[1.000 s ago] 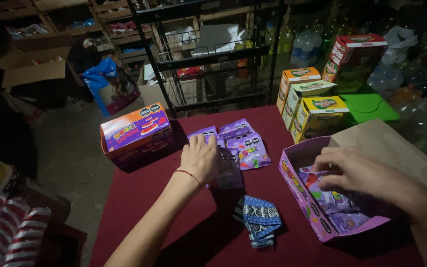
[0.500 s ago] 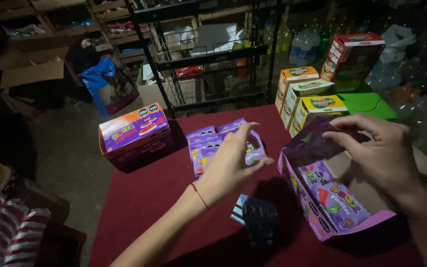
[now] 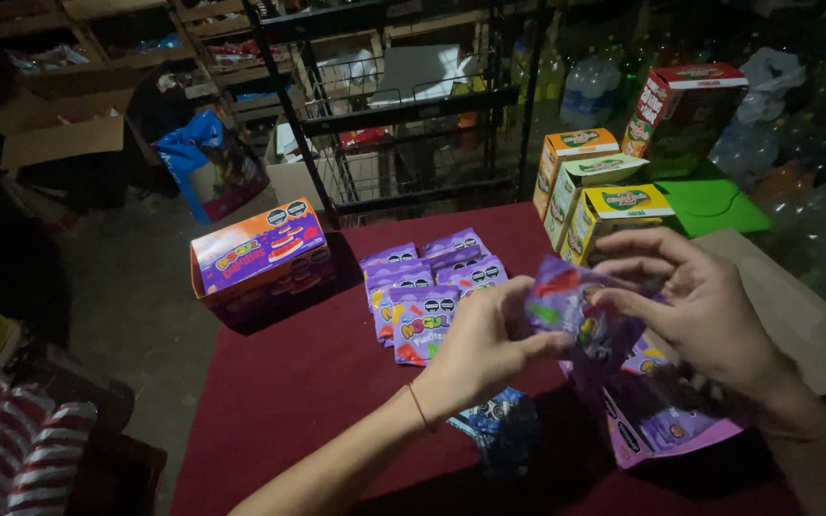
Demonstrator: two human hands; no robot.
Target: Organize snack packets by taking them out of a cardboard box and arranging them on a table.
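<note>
Above the open purple display box (image 3: 666, 435) at the right of the red worktop (image 3: 289, 392), a purple candy pouch (image 3: 580, 320) is held between both hands. The left hand (image 3: 475, 349) is pinched on its left edge, and the fingers (image 3: 623, 272) of the right hand (image 3: 705, 311) are closed on its upper right part. A light grip at the edges seems best, so the pouch is kept flat. Matching pouches (image 3: 427, 291) are laid in overlapping rows just left, beside an orange-and-purple carton (image 3: 260, 253).

Light: dim, from above the table (image 3: 270, 382)
Shadows: deep at left edge and shelves (image 3: 403, 105)
Blur: slight on hands
Glare: on bottles (image 3: 815, 229)
</note>
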